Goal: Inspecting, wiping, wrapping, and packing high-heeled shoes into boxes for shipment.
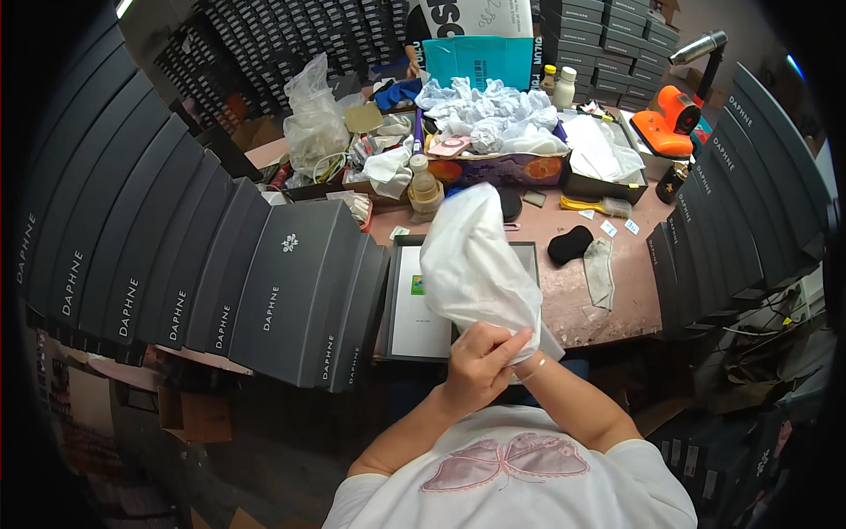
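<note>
Head view, the only one I had, all placed off the open dark box (401, 304) at the near table edge

- white bag (476, 260) was held up over the right half of that box, covering most of its right side; a white sheet with a small coloured square showed in the uncovered left half
- bag's long axis ran from its gathered lower end at the hands, just off the box's near right corner, up and slightly left to a rounded top past the box's far edge. So it pointed away from the body, leaning a little left
- left hand (480, 357) was on top and nearer the camera, fingers (502, 339) curled closed around the bag's bunched neck
- right hand (527, 353) was mostly hidden behind the left hand and the bag; only the wrist with a thin bracelet showed. It was against the bag's lower right end, but I couldn't tell how far its fingers were closed
- from the fingers the bag's bulk lay straight up and forward, over the box
- rest: fanned stack of dark boxes (264, 291) just left of the open box, another fan (705, 238) well to its right, a black pad (570, 244) just beyond its far right corner, crumpled white paper (489, 115) well beyond it
</note>
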Demonstrator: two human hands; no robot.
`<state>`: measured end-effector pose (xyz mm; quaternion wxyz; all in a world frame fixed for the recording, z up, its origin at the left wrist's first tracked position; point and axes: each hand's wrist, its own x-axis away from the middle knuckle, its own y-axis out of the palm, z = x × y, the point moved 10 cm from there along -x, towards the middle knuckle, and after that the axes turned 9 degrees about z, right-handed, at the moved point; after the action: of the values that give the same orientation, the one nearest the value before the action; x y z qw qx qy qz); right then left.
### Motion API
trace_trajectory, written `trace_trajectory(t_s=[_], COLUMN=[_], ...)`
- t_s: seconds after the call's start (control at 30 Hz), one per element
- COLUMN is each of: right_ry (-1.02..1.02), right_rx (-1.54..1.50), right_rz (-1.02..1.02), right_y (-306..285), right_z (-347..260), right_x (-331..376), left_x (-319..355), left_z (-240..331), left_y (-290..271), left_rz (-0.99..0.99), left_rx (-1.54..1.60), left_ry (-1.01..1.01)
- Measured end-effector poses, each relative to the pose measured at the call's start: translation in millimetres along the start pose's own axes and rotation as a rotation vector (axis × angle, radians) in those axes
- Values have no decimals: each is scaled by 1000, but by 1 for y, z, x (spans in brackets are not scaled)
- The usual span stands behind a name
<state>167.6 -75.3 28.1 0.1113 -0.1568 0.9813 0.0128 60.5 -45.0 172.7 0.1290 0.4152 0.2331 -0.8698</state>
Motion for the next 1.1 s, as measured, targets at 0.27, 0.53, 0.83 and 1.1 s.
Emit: trace_trajectory(t_s=[0.27, 0.53, 0.83, 1.1], right_ry=[225, 260, -199, 379], right_rx=[-451, -485, 328, -801], right_rz=[-170, -119, -241, -123], right_y=[15, 0, 47, -100], right_z=[-6, -3, -22, -52], right_x=[-14, -21, 46, 73], left_x=[36, 74, 81, -3], left_z=[15, 19, -134, -83], left_y=[17, 30, -60, -77], left_rz=[-62, -150, 568, -380], left_rx=[150, 264, 722, 421], left_ry=[46, -113, -1049, -617])
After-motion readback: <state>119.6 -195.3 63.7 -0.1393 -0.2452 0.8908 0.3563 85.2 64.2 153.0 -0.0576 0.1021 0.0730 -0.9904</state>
